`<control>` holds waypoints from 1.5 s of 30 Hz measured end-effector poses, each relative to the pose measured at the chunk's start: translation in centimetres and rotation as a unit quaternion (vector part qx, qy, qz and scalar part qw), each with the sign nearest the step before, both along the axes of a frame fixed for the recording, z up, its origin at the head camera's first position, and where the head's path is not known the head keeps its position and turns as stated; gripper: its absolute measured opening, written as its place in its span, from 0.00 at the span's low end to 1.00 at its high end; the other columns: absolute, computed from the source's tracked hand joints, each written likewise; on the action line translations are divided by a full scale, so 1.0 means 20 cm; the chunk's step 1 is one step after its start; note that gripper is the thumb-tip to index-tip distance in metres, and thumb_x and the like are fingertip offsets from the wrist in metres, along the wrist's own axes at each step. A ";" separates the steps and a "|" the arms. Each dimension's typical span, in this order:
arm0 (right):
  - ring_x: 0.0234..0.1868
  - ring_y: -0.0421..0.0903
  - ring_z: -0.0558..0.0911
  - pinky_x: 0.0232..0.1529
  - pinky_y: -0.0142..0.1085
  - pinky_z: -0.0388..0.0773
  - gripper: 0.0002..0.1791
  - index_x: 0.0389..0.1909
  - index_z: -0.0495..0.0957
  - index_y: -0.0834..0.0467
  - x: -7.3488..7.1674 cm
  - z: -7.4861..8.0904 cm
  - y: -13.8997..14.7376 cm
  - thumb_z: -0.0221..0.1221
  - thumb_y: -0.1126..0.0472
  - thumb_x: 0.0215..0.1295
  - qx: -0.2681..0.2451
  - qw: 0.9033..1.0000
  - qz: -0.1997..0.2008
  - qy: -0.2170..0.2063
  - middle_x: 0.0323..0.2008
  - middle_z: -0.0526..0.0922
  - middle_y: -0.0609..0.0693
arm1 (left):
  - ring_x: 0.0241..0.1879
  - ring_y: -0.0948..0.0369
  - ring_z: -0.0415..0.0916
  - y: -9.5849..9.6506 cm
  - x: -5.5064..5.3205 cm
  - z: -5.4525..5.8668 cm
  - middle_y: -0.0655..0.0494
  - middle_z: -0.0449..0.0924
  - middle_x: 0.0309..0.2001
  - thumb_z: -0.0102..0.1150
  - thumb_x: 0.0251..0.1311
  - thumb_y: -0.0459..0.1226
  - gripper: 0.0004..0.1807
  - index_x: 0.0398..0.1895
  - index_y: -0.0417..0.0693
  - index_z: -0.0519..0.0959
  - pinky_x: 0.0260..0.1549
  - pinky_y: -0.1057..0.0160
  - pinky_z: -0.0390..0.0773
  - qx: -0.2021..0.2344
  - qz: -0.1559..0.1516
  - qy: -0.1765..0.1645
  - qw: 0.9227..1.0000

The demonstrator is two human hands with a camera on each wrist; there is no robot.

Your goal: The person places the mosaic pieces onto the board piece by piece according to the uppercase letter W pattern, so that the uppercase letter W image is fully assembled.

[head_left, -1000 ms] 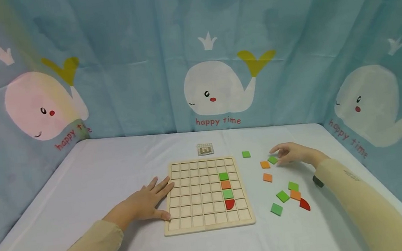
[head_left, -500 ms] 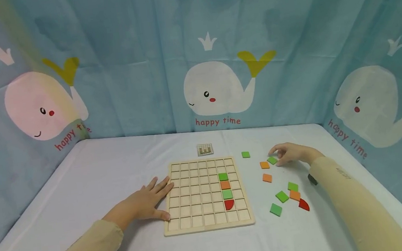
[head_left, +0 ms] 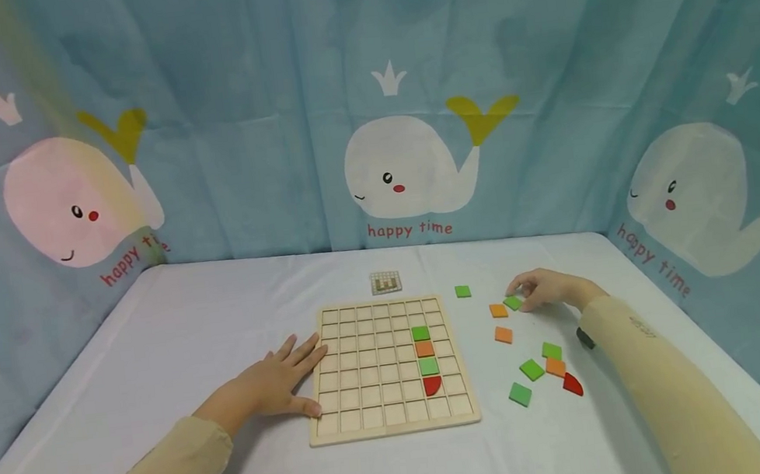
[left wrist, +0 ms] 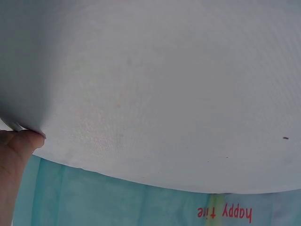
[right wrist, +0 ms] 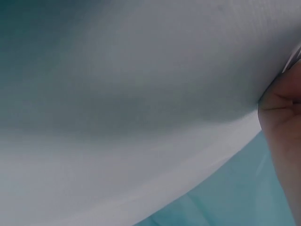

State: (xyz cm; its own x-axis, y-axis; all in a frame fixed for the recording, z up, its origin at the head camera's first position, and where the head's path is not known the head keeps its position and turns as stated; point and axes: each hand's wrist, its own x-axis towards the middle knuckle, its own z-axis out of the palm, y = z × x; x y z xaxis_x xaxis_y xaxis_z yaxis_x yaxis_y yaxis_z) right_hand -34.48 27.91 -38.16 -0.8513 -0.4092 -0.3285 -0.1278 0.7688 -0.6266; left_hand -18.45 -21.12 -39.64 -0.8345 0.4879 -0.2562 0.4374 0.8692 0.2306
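A wooden grid board (head_left: 368, 379) lies on the white table. In one of its right-hand columns sit a green tile (head_left: 421, 333), an orange tile (head_left: 425, 348), a second green tile (head_left: 428, 366) and a red quarter-round tile (head_left: 433, 385). My left hand (head_left: 277, 382) lies flat with straight fingers against the board's left edge. My right hand (head_left: 541, 289) rests on the table to the board's right, its fingertips pinching a loose green tile (head_left: 513, 303). Both wrist views show only white cloth and a bit of skin.
Loose tiles lie right of the board: green ones (head_left: 463, 291) (head_left: 552, 350) (head_left: 532, 369) (head_left: 520, 394), orange ones (head_left: 498, 310) (head_left: 503, 335) (head_left: 555, 366), and a red quarter-round (head_left: 573, 385). A small patterned card (head_left: 386, 282) lies behind the board. Whale-print curtains (head_left: 401, 109) enclose the table.
My right hand has curled slightly and closed its fingertips on the green tile. The left hand has not moved.
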 end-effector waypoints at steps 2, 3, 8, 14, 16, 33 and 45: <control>0.34 0.46 0.67 0.35 0.36 0.65 0.19 0.52 0.76 0.66 0.00 0.00 0.00 0.65 0.69 0.59 -0.004 1.000 0.004 0.005 0.30 0.68 0.50 | 0.73 0.36 0.39 0.00 0.00 0.00 0.44 0.41 0.77 0.55 0.51 0.69 0.58 0.77 0.44 0.51 0.62 0.31 0.53 0.004 0.002 0.001 1.000; 0.33 0.46 0.67 0.35 0.36 0.65 0.19 0.51 0.76 0.66 0.00 0.00 0.00 0.65 0.69 0.59 -0.006 1.000 0.004 0.005 0.31 0.68 0.50 | 0.73 0.36 0.39 0.00 0.01 0.00 0.44 0.41 0.77 0.55 0.51 0.69 0.58 0.77 0.44 0.51 0.62 0.31 0.53 0.006 0.002 0.002 1.000; 0.37 0.48 0.70 0.38 0.38 0.70 0.16 0.48 0.77 0.65 0.02 -0.02 0.00 0.66 0.66 0.60 0.001 1.000 -0.001 0.018 0.38 0.73 0.53 | 0.73 0.36 0.39 0.00 0.01 0.00 0.44 0.41 0.77 0.55 0.51 0.69 0.57 0.77 0.44 0.51 0.62 0.31 0.52 0.007 0.001 0.005 1.000; 0.47 0.53 0.72 0.51 0.47 0.72 0.15 0.46 0.76 0.62 0.08 -0.02 0.01 0.66 0.61 0.62 -0.002 0.999 -0.003 0.034 0.47 0.77 0.57 | 0.73 0.36 0.39 -0.01 0.00 -0.01 0.44 0.41 0.77 0.55 0.51 0.69 0.58 0.77 0.44 0.51 0.62 0.31 0.52 0.011 0.003 0.004 1.000; 0.46 0.52 0.72 0.49 0.46 0.72 0.14 0.45 0.76 0.63 0.10 -0.02 0.02 0.65 0.61 0.62 -0.011 0.999 0.000 0.033 0.45 0.77 0.56 | 0.73 0.36 0.38 0.00 0.00 -0.01 0.44 0.41 0.77 0.55 0.51 0.69 0.58 0.77 0.44 0.51 0.62 0.31 0.52 0.012 0.004 0.002 1.000; 0.46 0.52 0.74 0.51 0.47 0.73 0.16 0.44 0.77 0.63 0.35 0.11 -0.08 0.67 0.58 0.60 -0.038 0.998 -0.038 0.042 0.43 0.79 0.54 | 0.73 0.35 0.38 -0.01 0.00 -0.01 0.44 0.40 0.77 0.57 0.51 0.68 0.57 0.77 0.45 0.51 0.62 0.31 0.50 0.018 0.003 -0.002 1.000; 0.43 0.50 0.76 0.45 0.43 0.75 0.15 0.42 0.78 0.64 0.51 0.14 -0.20 0.69 0.61 0.58 -0.068 0.994 -0.032 0.078 0.39 0.80 0.52 | 0.73 0.35 0.38 -0.02 -0.01 -0.01 0.44 0.40 0.77 0.57 0.51 0.68 0.58 0.77 0.44 0.51 0.62 0.31 0.50 0.024 0.002 0.000 1.000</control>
